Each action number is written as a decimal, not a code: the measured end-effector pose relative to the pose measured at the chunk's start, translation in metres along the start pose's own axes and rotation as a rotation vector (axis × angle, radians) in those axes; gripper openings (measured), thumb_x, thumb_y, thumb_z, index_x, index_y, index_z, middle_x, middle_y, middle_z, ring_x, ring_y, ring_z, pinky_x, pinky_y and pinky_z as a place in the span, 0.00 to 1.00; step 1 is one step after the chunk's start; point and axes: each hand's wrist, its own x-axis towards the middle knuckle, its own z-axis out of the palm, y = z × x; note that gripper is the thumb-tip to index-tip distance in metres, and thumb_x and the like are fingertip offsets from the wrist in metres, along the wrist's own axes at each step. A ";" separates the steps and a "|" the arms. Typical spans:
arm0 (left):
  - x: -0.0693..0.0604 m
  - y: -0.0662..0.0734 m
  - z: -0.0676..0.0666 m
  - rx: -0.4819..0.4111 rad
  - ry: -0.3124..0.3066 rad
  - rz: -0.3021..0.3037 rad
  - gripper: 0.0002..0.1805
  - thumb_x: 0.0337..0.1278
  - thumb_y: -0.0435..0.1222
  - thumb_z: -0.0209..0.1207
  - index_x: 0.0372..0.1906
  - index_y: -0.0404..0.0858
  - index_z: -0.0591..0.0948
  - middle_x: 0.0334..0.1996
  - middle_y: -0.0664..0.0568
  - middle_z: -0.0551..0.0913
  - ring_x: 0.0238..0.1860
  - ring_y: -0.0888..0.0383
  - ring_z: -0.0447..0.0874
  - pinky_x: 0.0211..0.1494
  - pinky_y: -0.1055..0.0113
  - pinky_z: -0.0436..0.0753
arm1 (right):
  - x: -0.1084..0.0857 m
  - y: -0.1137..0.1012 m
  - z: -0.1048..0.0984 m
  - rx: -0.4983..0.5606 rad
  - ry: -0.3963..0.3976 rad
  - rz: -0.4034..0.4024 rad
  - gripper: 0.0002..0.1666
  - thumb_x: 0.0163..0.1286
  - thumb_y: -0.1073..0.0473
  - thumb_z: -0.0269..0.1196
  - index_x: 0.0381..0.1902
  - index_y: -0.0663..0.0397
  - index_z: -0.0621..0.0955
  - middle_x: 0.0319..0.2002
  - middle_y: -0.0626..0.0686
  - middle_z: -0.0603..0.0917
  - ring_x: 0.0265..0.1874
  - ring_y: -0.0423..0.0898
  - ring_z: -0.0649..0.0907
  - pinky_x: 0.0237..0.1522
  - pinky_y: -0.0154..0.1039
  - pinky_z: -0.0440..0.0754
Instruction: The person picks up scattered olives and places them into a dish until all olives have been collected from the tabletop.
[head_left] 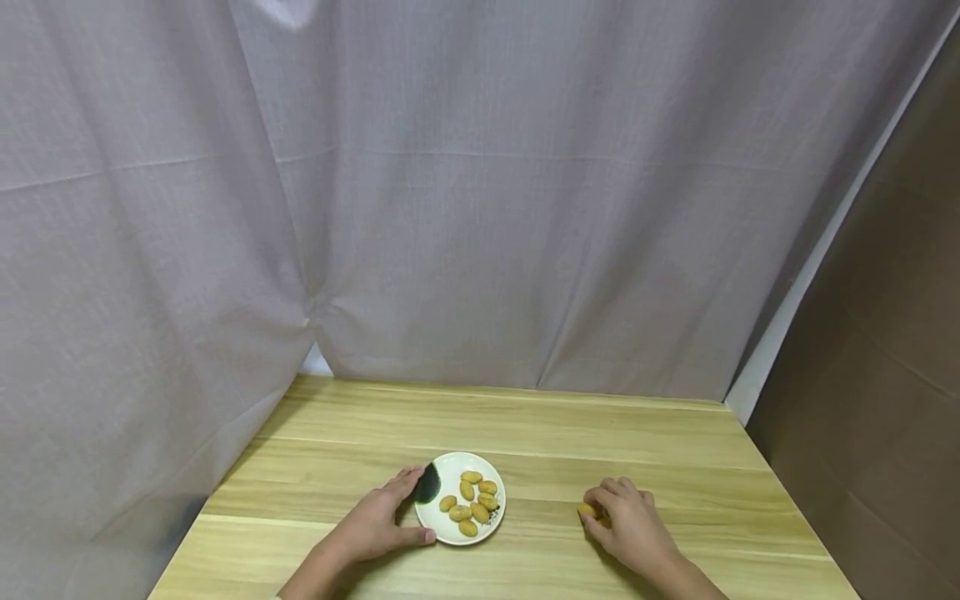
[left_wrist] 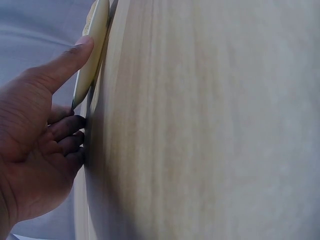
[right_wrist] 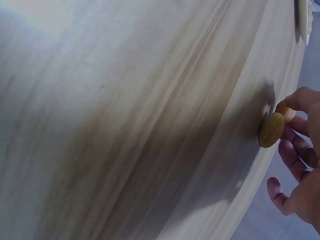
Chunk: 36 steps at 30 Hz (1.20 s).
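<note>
A round white plate (head_left: 452, 463) with a dark green patch bears several small yellow-brown oval nut-like pieces (head_left: 461, 513). My left hand (head_left: 378, 523) rests at its left side. The thumb touches the near rim, and the fairly straight fingers lie along the far-left edge. To the right of the plate, my right hand (head_left: 628, 525) is low over the table and pinches one oval piece (right_wrist: 286, 111) between thumb and finger. A second oval piece (right_wrist: 271, 130) is beside it, nearer the wrist camera; whether the two touch is unclear.
The wooden table (head_left: 540, 433) has pale grain stripes. A grey curtain (head_left: 480, 250) hangs behind its back edge and along the left. A brown panel or cloth (head_left: 885, 333) stands at the right edge. Bare wood lies between plate and right hand.
</note>
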 end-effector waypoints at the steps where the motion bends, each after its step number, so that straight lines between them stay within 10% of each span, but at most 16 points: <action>1: 0.000 0.000 0.000 -0.001 0.004 0.008 0.61 0.56 0.59 0.80 0.86 0.35 0.66 0.84 0.32 0.67 0.86 0.30 0.62 0.82 0.22 0.64 | 0.001 0.000 0.001 -0.002 0.006 -0.002 0.10 0.65 0.55 0.82 0.40 0.41 0.90 0.37 0.37 0.86 0.40 0.37 0.78 0.47 0.59 0.88; 36: -0.002 0.001 0.000 0.002 0.004 0.008 0.61 0.57 0.59 0.80 0.86 0.32 0.65 0.85 0.32 0.66 0.87 0.31 0.61 0.82 0.21 0.63 | 0.033 -0.054 0.003 0.035 0.112 -0.144 0.12 0.64 0.54 0.83 0.43 0.44 0.91 0.40 0.40 0.87 0.44 0.37 0.80 0.50 0.49 0.81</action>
